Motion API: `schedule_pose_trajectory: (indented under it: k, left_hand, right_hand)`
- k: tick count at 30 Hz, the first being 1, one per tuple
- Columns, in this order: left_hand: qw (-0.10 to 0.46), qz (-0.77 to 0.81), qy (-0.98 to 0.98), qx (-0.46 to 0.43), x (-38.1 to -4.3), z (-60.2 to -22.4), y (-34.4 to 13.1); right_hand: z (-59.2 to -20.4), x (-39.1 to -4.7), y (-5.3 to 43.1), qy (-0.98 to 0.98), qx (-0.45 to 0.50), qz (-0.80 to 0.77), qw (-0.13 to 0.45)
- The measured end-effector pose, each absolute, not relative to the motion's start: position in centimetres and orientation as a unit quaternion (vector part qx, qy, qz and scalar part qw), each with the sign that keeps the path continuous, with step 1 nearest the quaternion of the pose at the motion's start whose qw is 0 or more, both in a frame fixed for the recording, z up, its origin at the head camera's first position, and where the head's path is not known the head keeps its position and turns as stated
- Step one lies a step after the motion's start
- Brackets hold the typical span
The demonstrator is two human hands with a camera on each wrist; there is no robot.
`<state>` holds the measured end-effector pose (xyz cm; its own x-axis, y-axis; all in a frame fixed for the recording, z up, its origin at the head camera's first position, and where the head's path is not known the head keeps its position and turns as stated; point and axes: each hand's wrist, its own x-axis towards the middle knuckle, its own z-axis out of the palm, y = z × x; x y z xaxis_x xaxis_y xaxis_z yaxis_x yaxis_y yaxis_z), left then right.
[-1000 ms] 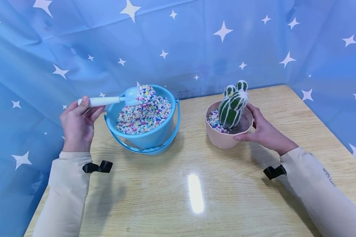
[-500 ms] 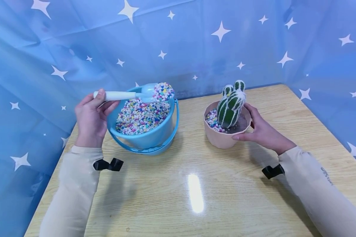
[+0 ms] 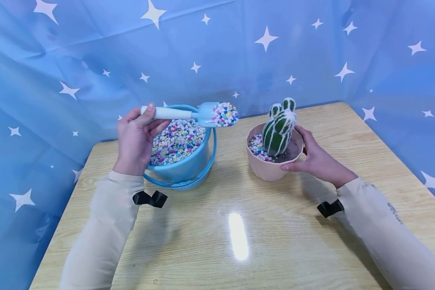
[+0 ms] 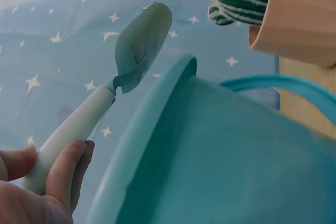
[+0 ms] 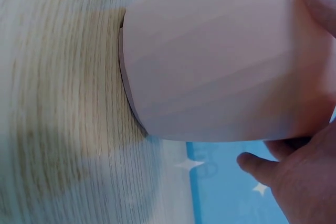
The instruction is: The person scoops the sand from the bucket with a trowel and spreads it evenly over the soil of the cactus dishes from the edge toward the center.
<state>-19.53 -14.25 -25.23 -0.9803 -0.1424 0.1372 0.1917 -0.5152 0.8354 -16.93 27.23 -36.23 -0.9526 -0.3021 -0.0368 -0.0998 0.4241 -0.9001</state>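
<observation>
My left hand (image 3: 135,139) grips the white handle of a small light-blue scoop (image 3: 205,112), held level above the right rim of a blue bucket (image 3: 188,169). Colourful pebbles (image 3: 225,114) are heaped in the scoop's blade, and more of them fill the bucket. To the right, a pink flowerpot (image 3: 266,171) stands on the table with a green-and-white cactus (image 3: 276,135) in it. Pebbles cover the left part of the pot's dark soil; the right part shows bare. My right hand (image 3: 319,161) holds the pot at its right rim, thumb in front and fingers behind.
The bucket's blue handle (image 3: 214,149) hangs down around its front right side. A wooden table (image 3: 188,241) lies under everything. Behind it hangs a blue curtain (image 3: 232,48) with white stars, along the back and left edges.
My left hand has carried the loaded scoop rightward, from over the bucket's middle to past its right rim, closer to the pot. My right hand stays on the flowerpot.
</observation>
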Motion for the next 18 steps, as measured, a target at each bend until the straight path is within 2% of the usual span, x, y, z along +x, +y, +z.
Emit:
schedule_pose_trajectory:
  k: [6,18]
  left_hand:
    - [0.072,-0.858,-0.507,-0.032,-19.8,-25.3,-12.9]
    - [0.057,-0.833,-0.548,-0.039,-20.1,-25.7,-10.4]
  right_hand:
    - [-36.2,-16.8,27.2,0.840,-0.124,-0.520,0.097]
    - [-36.2,-16.7,27.2,0.837,-0.130,-0.522,0.094]
